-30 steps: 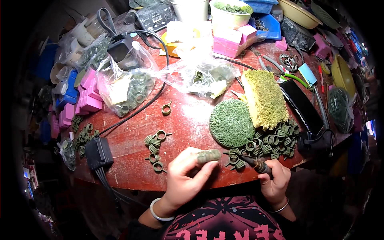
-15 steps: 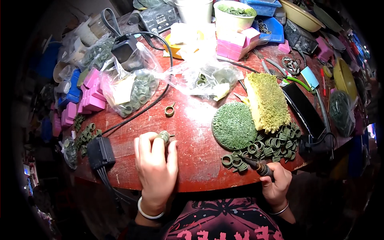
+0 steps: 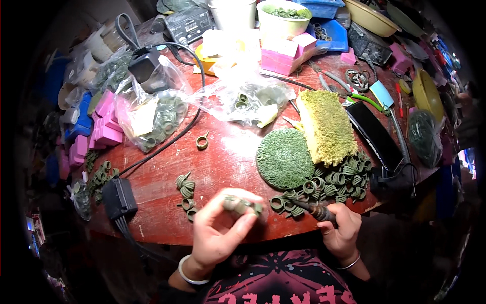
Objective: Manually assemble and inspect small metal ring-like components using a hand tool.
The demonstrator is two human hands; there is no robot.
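L hand (image 3: pixel 220 230) has its grip closed round a small stack of green wire coils (image 3: pixel 242 205), thumb and fingertips pinching them just above the near edge of the red surface (image 3: pixel 223 162). R hand (image 3: pixel 341 233) is wrapped tight on a dark-handled soldering-type tool (image 3: pixel 311 209), tip pointing toward the L grip and lying among the loose coil pile (image 3: pixel 329 180) just right of it.

Risks as I judge them:
- The tip sits near the L fingertips. If it's hot (can't tell) and either hand closes the gap carelessly, a finger gets burnt.
- The stack is pinched, not clamped. A push from the tip could spring a coil out, and it would drop off the near edge into the lap, since the grip hangs right at the rim.
- The tool shaft rests across loose coils. Dragging it toward the L grip may sweep some off the surface.
- Small coil cluster (image 3: pixel 186 195) just left of the L grip could get knocked by the wrist or bangle (image 3: pixel 188 268).
- Black cable (image 3: pixel 167 139) and adapter block (image 3: pixel 119 197) lie further left, well apart from the grip, so low snag risk.
- Green round pad (image 3: pixel 284 158) and yellow sponge block (image 3: pixel 326 126) sit beyond the R grip, out of the way.
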